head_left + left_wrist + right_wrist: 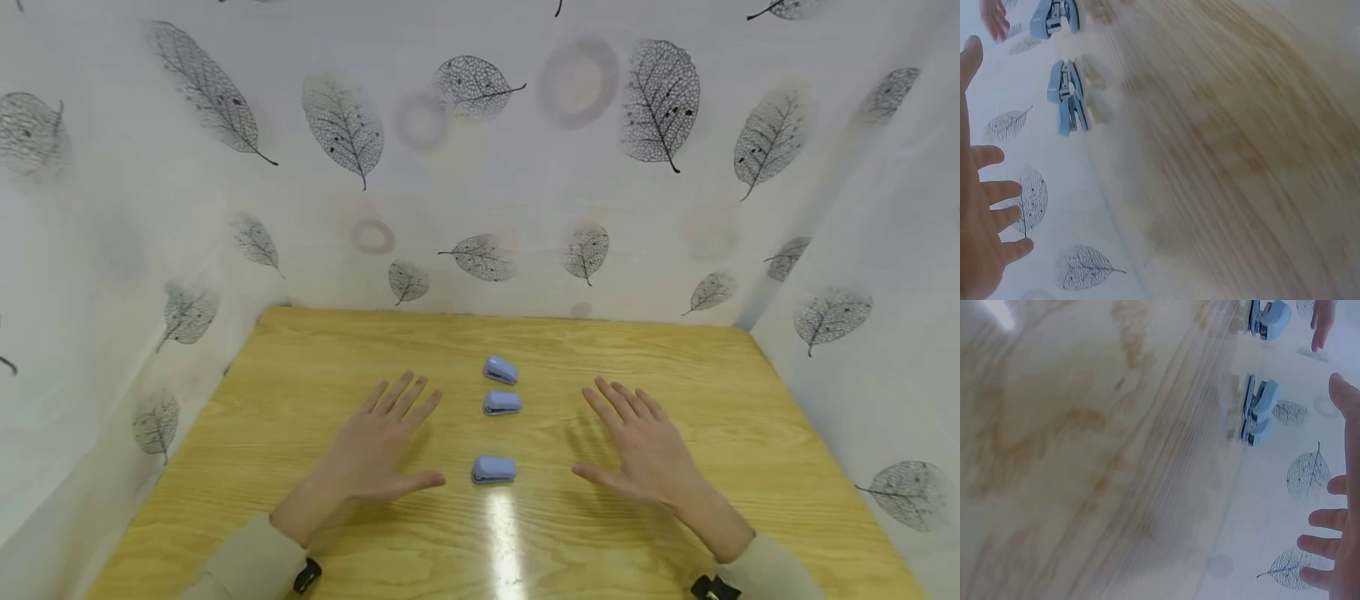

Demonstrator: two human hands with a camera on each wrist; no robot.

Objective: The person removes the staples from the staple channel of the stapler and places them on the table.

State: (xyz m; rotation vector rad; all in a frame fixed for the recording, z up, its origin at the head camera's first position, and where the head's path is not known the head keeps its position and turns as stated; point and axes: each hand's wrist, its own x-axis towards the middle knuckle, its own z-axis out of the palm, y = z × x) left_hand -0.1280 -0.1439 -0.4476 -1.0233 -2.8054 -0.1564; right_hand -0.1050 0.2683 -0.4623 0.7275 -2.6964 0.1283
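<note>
Three small blue staplers lie in a column down the middle of the wooden table (720,392): a far stapler (500,369), a middle stapler (502,402) and a near stapler (493,469). My left hand (382,442) lies flat on the wood left of them, fingers spread and holding nothing. My right hand (637,442) lies flat on the other side, about as far from the column. In the left wrist view my left hand (982,206) is at the left edge, with blue staplers (1067,97) beyond it. The right wrist view has my right hand (1338,537) and staplers (1257,409).
White cloth printed with grey leaves (480,167) walls the table at the back and on both sides. A bright glare streak (504,533) lies on the wood near the front edge. Bare wood spreads around both hands.
</note>
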